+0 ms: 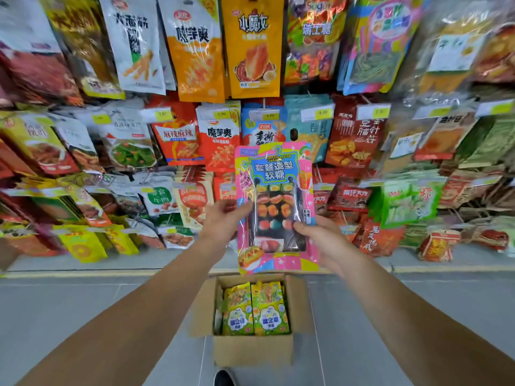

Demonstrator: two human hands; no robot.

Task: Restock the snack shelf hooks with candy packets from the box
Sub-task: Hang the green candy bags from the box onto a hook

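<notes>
Left hand (223, 218): fingers curled at the left edge of the pink candy packet (276, 207), about mid-height; it pinches that edge.
Packet: held upright, face toward the person, in front of the snack shelf (83, 162), above the box.
Right hand (320, 238): thumb laid on the packet's front near the lower right, fingers behind; it grips that side.
Hang hole: not readable; the packet's top edge overlaps the hung bags behind it.
Box (252, 349): on the floor (83, 316) between the forearms, flaps open, rows of green-yellow packets (255, 310) standing inside.
Step in hand: judged as carrying one packet up to the hooks; it is not yet hung.
Target hook: cannot tell which; no bare hook shows among the crowded rows.
Next move calls for: finding a free or matching hook, levelling the packet's top with the hook tip, threading the hole on, then letting go with both hands.
</notes>
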